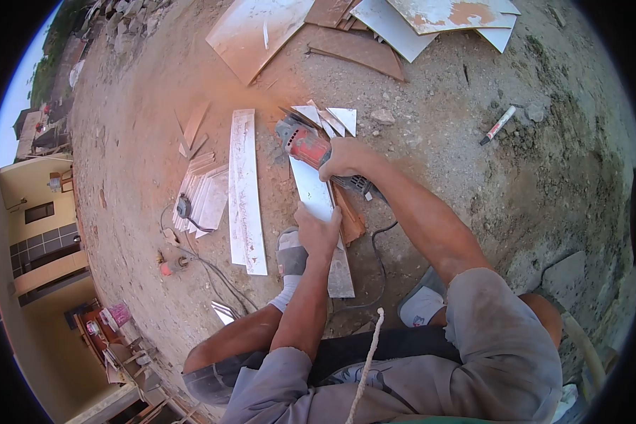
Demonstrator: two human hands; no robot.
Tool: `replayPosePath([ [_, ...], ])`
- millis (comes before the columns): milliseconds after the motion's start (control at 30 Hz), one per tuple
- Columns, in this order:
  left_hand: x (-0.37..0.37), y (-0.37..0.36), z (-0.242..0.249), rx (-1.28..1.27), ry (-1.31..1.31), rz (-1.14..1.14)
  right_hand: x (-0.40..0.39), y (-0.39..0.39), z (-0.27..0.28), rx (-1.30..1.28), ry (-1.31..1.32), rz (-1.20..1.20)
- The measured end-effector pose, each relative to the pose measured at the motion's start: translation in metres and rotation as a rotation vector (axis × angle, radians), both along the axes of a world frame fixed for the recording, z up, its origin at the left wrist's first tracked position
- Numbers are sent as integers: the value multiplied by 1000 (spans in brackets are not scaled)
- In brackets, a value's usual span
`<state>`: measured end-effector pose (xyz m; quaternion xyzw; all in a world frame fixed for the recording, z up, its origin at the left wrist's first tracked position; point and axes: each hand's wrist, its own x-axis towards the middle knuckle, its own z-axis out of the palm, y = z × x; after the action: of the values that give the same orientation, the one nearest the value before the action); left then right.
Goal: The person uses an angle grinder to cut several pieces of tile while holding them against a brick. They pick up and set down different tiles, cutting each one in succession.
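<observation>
My right hand (348, 160) is wrapped round a red and grey angle grinder (308, 146), whose disc is at the far end of a white tile strip (311, 184). Reddish dust spreads from the disc toward the upper left. Lower down, my left hand (319, 230) grips the strip by its sides, close to my shoe (290, 253). Under the strip's right edge some reddish-brown tile pieces (352, 225) show. Several white triangular offcuts (343, 120) lie just beyond the grinder. The exact contact of disc and tile is hard to see.
Long white tile strips (247, 198) lie to the left, beside a fanned pile of cut pieces (208, 187). Large tiles (261, 35) are spread at the top. A marker (498, 125) rests on the dirt at right. Black cord (381, 261) runs near my feet.
</observation>
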<state>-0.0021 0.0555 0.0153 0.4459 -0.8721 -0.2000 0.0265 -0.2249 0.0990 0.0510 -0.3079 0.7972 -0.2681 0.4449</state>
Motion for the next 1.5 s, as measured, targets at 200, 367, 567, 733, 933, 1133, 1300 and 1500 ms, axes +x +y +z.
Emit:
replayPosePath([
  [200, -2, 1, 1, 17, -17, 24, -2, -10, 0, -15, 6, -1],
  [367, 0, 0, -1, 17, -28, 19, -5, -28, -5, -55, 1, -17],
  [567, 0, -1, -2, 25, 2, 31, -18, -18, 19, -294, 94, -163],
  [733, -3, -5, 1, 63, 34, 42, -54, 20, 47, -423, -16, -173],
  [933, -20, -7, 14, 48, -20, 40, -61, 59, 58, -489, -94, -362],
  [1133, -38, -11, 22, 26, -94, 108, -57, 65, 52, -477, -21, -422],
  [1300, -54, -18, 27, 9, -189, 109, -53, 61, 40, -470, -2, -403],
  [1500, -67, -30, 28, -34, -332, 56, -51, 59, 48, -484, 58, -384],
])
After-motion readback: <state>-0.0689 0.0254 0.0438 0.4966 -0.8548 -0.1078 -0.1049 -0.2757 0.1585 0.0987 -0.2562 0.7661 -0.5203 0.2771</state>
